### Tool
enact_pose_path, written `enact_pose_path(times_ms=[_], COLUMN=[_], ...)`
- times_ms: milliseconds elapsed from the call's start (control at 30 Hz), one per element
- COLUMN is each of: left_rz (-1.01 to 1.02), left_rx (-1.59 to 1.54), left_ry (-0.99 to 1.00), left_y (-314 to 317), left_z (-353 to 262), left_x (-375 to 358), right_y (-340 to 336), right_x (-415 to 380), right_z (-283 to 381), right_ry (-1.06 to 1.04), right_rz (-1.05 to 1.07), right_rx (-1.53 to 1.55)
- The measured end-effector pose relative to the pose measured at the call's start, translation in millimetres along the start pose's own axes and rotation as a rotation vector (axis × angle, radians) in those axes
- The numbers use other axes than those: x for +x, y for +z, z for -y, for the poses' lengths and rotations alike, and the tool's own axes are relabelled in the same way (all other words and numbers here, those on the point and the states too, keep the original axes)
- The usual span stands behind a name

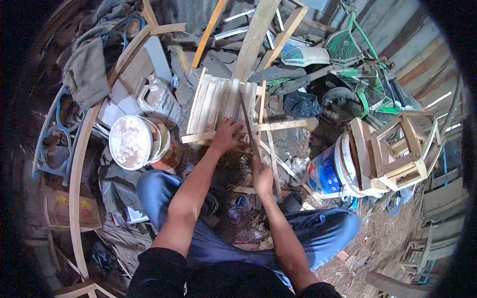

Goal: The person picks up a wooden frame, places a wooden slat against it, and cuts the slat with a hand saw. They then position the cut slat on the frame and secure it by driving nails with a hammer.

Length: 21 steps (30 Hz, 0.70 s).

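Note:
My right hand is closed around the handle of a handsaw, seen almost edge-on. Its long dark blade points away from me and crosses a pale wooden strip. The strip lies sideways along the near edge of a slatted wooden piece. My left hand grips the strip just left of the blade, with its fingers bent over the wood and partly hidden. Where blade and strip meet, I cannot make out how deep any cut is.
A white-lidded bucket and a dirty jug stand left. At right, a small wooden frame rests on a blue-and-white bucket. Green motorbike parts lie behind. Long boards lean at the back.

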<state>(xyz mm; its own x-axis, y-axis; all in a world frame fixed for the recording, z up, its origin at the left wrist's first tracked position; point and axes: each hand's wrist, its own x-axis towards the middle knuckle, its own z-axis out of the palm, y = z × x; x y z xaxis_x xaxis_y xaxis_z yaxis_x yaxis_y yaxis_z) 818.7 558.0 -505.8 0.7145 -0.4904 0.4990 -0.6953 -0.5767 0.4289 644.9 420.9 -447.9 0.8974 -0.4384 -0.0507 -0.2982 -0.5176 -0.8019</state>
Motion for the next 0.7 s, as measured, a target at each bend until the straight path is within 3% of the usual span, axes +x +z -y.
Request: enact_pose_path(times_ms=[133,200,233,267,300,367,433,500,533,567,633,700], left_rz=[0.004,0.028,0.119,0.203,0.206,-0.039,-0.007,0.0,0.041,0.082,0.125,-0.013], left_rx=[-0.093,-0.124,-0.089,-0.056,-0.059,0.008,-0.008,-0.024,-0.07,-0.115,-0.157,-0.028], left_ry=[-0.081,-0.107,-0.13,-0.157,-0.157,-0.034,-0.043,-0.068,-0.097,-0.122,-0.16,-0.072], left_y=[-16.4,-21.6,-19.9,-16.3,-10.9,-7.6,-6.1,-7.9,-12.7,-16.9,-8.9,3.0], left_z=[-15.5,-17.1,-11.5,-12.0,-12.6,-5.5,-3.4,-0.4,-6.5,-13.0,-3.7,5.1], left_x=[8.2,6.9,12.8,14.3,11.4,8.4,9.0,16.0,16.1,15.3,7.9,4.1], right_y=[-29.2,-31.1,-26.9,-4.6,-7.8,-10.1,-29.7,-31.8,-33.8,-35.8,-0.6,-18.2], right_x=[-58.5,-52.4,-31.4,1.6,4.0,5.4,-36.8,-48.5,-39.4,-17.9,24.5,-2.9], right_z=[6.9,13.5,25.6,3.7,8.2,23.8,27.8,11.8,24.5,22.5,13.0,17.7], right_ry=[-0.053,-0.071,0.082,-0.07,-0.066,-0.009,-0.016,-0.332,-0.165,0.085,-0.059,0.043], right_rz=[-0.093,-0.066,-0.002,0.074,0.073,0.07,0.001,-0.206,-0.141,0.135,0.04,0.092], right_rx=[0.027,0.111,0.064,-0.101,-0.103,-0.246,-0.105,0.236,0.255,-0.195,-0.112,-0.171])
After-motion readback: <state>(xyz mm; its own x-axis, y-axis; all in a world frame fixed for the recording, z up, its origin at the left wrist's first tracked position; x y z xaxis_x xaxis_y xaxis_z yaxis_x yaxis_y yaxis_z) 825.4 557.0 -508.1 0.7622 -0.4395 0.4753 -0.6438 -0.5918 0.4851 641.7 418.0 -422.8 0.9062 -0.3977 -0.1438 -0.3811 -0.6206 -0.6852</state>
